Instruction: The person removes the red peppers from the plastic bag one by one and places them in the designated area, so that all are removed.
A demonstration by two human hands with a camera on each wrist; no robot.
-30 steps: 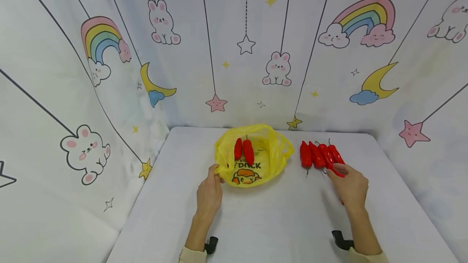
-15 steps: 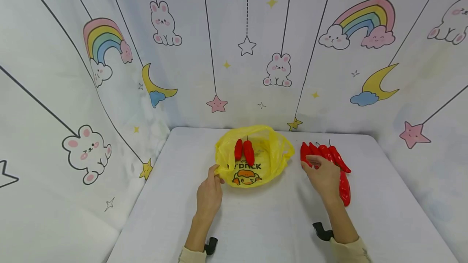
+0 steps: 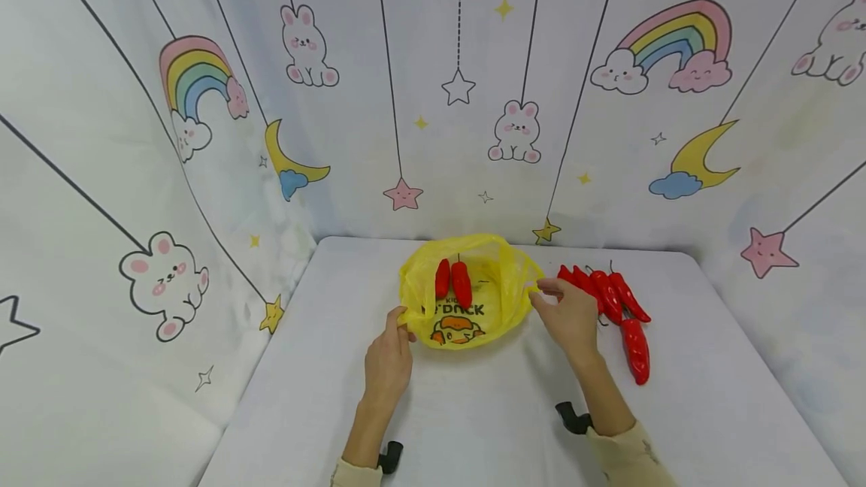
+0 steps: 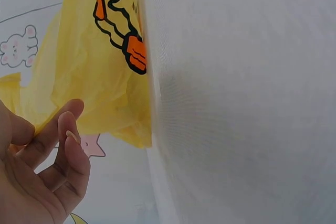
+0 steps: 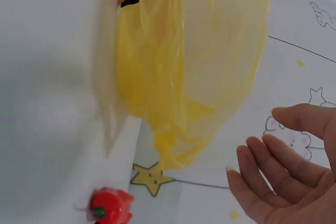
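Observation:
A yellow plastic bag [image 3: 487, 322] with a printed duck stands mouth-open near the back of the table. Two red chili peppers [image 3: 461, 284] show inside it. My left hand [image 3: 389, 359] pinches the bag's left edge between thumb and finger; the left wrist view shows the yellow film [image 4: 100, 98] in that grip. At the bag's right edge is my right hand [image 3: 570, 320], holding nothing. In the right wrist view its thumb and relaxed fingers are apart, with a gap between them and the bag [image 5: 178, 77].
Several red chili peppers [image 3: 609, 297] lie in a row right of the bag, partly hidden by my right hand. One more red pepper [image 3: 635, 352] lies nearer on the white table [image 3: 487, 412]. A printed cloth [image 3: 352, 134] hangs behind and along the sides.
My right hand has moved left from the row of peppers to the bag's right edge, letting go of a pepper that now lies at the row's right. The left hand keeps its grip.

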